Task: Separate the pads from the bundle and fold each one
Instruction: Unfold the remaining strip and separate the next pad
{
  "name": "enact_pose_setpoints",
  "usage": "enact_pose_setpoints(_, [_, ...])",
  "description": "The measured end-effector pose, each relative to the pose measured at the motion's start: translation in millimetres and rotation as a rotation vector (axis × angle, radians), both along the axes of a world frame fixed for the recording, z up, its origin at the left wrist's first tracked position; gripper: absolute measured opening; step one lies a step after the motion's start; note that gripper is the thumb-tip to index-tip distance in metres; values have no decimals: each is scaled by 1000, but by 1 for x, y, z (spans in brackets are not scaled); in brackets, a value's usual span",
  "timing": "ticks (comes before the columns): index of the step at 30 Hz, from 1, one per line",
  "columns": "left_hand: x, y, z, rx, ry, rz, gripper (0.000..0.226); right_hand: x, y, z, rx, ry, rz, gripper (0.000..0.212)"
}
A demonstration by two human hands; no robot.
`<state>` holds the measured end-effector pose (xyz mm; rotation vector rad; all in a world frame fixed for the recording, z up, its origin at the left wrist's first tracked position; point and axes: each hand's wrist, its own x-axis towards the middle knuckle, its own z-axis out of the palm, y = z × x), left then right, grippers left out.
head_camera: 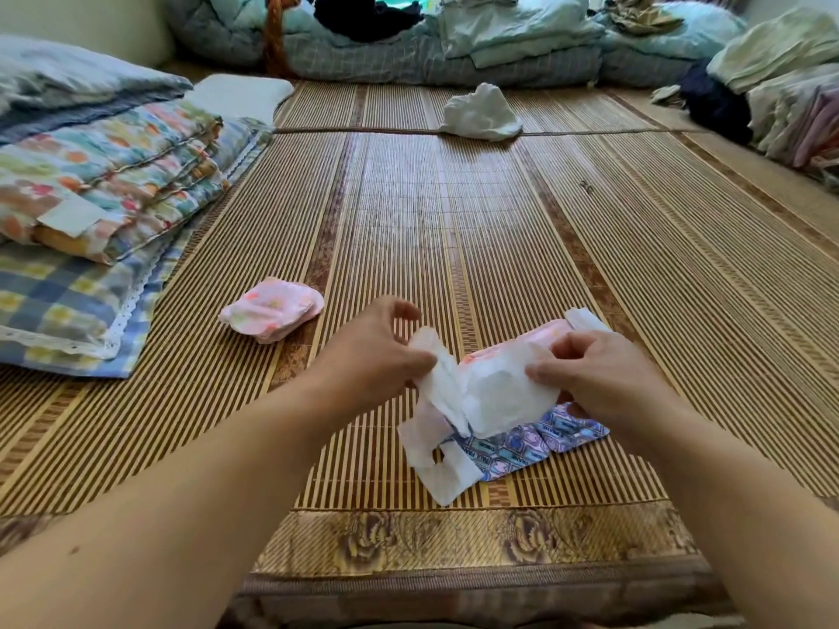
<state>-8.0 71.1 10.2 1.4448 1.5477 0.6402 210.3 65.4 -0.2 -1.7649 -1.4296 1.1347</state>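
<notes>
both hands are pinching the bundle (pixel 495 392): left hand (pixel 367 351) peeling a pad (pixel 436 374) free, right hand (pixel 594 374) anchoring the rest for folding.

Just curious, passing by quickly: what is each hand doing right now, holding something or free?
Left hand: closed, pinching a white pad at the left end of the bundle.
Right hand: closed, gripping the bundle's right end.

Striped bamboo mat (pixel 454 220) fills the scene. On it: a small stack of pink pads (pixel 272 315) left of centre, a blue printed wrapper (pixel 535 442) and white strips (pixel 438 469) up front, a crumpled white cloth (pixel 481 113) far back, folded quilts (pixel 104 197) along the left edge.
</notes>
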Motion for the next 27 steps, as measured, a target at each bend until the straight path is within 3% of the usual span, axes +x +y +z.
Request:
enact_pose_setpoints(3, [11, -2, 6, 42, -132, -17, 52, -17, 0, 6, 98, 147, -17, 11])
enact_pose_setpoints(10, [22, -3, 8, 52, -226, -116, 48, -42, 0, 9, 214, 234, 53, 14])
enact_pose_setpoints(15, [18, -2, 9, 57, -233, -127, 45, -41, -1, 13, 238, 155, 147, 7])
enact_pose_setpoints(21, [17, -3, 8, 59, -200, -204, 21, -41, -7, 17, 254, 158, 255, 8])
enact_pose_setpoints(23, [14, -1, 8, 37, -279, -152, 15, -38, -9, 17, 254, 120, 312, 22])
enact_pose_setpoints(25, [10, 1, 10, -22, -391, -71, 15, -37, -11, 13, 269, -48, 318, 40])
enact_pose_setpoints(27, [10, 3, 11, -62, -495, -33, 19, -39, -10, 7, 352, -140, 262, 29])
